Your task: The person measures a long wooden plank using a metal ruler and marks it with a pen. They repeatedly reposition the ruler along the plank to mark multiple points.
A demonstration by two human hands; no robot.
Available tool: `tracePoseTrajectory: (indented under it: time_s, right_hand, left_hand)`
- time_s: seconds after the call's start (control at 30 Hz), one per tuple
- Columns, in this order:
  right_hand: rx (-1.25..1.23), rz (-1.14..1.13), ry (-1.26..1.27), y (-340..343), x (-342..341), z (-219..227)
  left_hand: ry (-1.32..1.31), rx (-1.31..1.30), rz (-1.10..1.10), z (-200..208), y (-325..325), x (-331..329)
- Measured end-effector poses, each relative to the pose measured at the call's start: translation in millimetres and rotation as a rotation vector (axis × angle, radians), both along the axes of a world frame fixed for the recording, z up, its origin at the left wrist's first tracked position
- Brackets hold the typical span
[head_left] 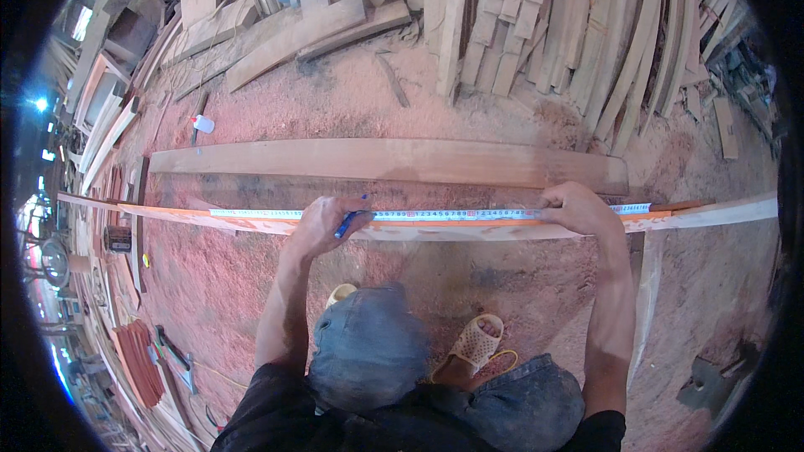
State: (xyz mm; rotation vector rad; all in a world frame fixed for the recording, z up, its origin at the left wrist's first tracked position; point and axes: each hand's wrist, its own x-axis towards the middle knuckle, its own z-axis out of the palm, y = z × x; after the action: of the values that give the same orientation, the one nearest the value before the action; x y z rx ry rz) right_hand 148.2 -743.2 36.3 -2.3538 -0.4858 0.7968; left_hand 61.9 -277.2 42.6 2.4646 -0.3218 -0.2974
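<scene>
A long white measuring tape [435, 215] with printed marks lies along the edge of a narrow, pale wooden strip [720, 214] that stretches left to right before me. An orange band shows along the strip's edge. My left hand [322, 226] is closed round a blue pen [345, 224] and rests over the tape, left of the middle. Further right, my right hand [579, 208] has its fingers bent down and pinched on the tape at the strip's edge; its fingertips are partly hidden. Just beyond lies a wide, flat plank [377, 159].
Stacked boards [511, 17] and loose planks [293, 42] lie at the back. A small white bottle [203, 124] stands at the left, above a dark tin [117, 238]. A hand saw [174, 356] lies lower left. My sandalled foot [480, 341] is on the dusty floor.
</scene>
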Motion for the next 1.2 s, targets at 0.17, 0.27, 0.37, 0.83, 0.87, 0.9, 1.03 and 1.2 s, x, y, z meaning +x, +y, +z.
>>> tracePoseTrajectory:
  time_s: [0.17, 0.27, 0.37, 0.83, 0.87, 0.9, 1.03, 1.2]
  right_hand:
    - [-0.02, -0.015, 0.004, 3, -1, 0]
    - [-0.019, -0.036, 0.025, -1, -1, 0]
    - [-0.034, -0.062, 0.052, -5, -1, -1]
    - [-0.043, -0.011, 0.072, -6, 6, 2]
    - [-0.027, -0.006, 0.083, -6, 7, 3]
    - [-0.027, -0.002, 0.097, -6, 7, 3]
    - [-0.026, -0.033, 0.139, -6, 5, 1]
    - [0.001, -0.035, 0.079, -6, 3, 0]
  left_hand:
    - [0.051, 0.028, -0.012, 1, 13, 2]
    - [0.095, 0.063, -0.006, 2, 20, 4]
    - [0.117, 0.081, -0.007, 3, 23, 6]
    - [0.058, -0.022, -0.042, 1, 25, 6]
    - [0.03, -0.063, -0.028, 0, 24, 5]
    - [0.008, -0.087, -0.019, -1, 23, 3]
    - [0.015, -0.059, -0.019, 0, 23, 1]
    - [0.045, -0.024, -0.017, 4, 22, 3]
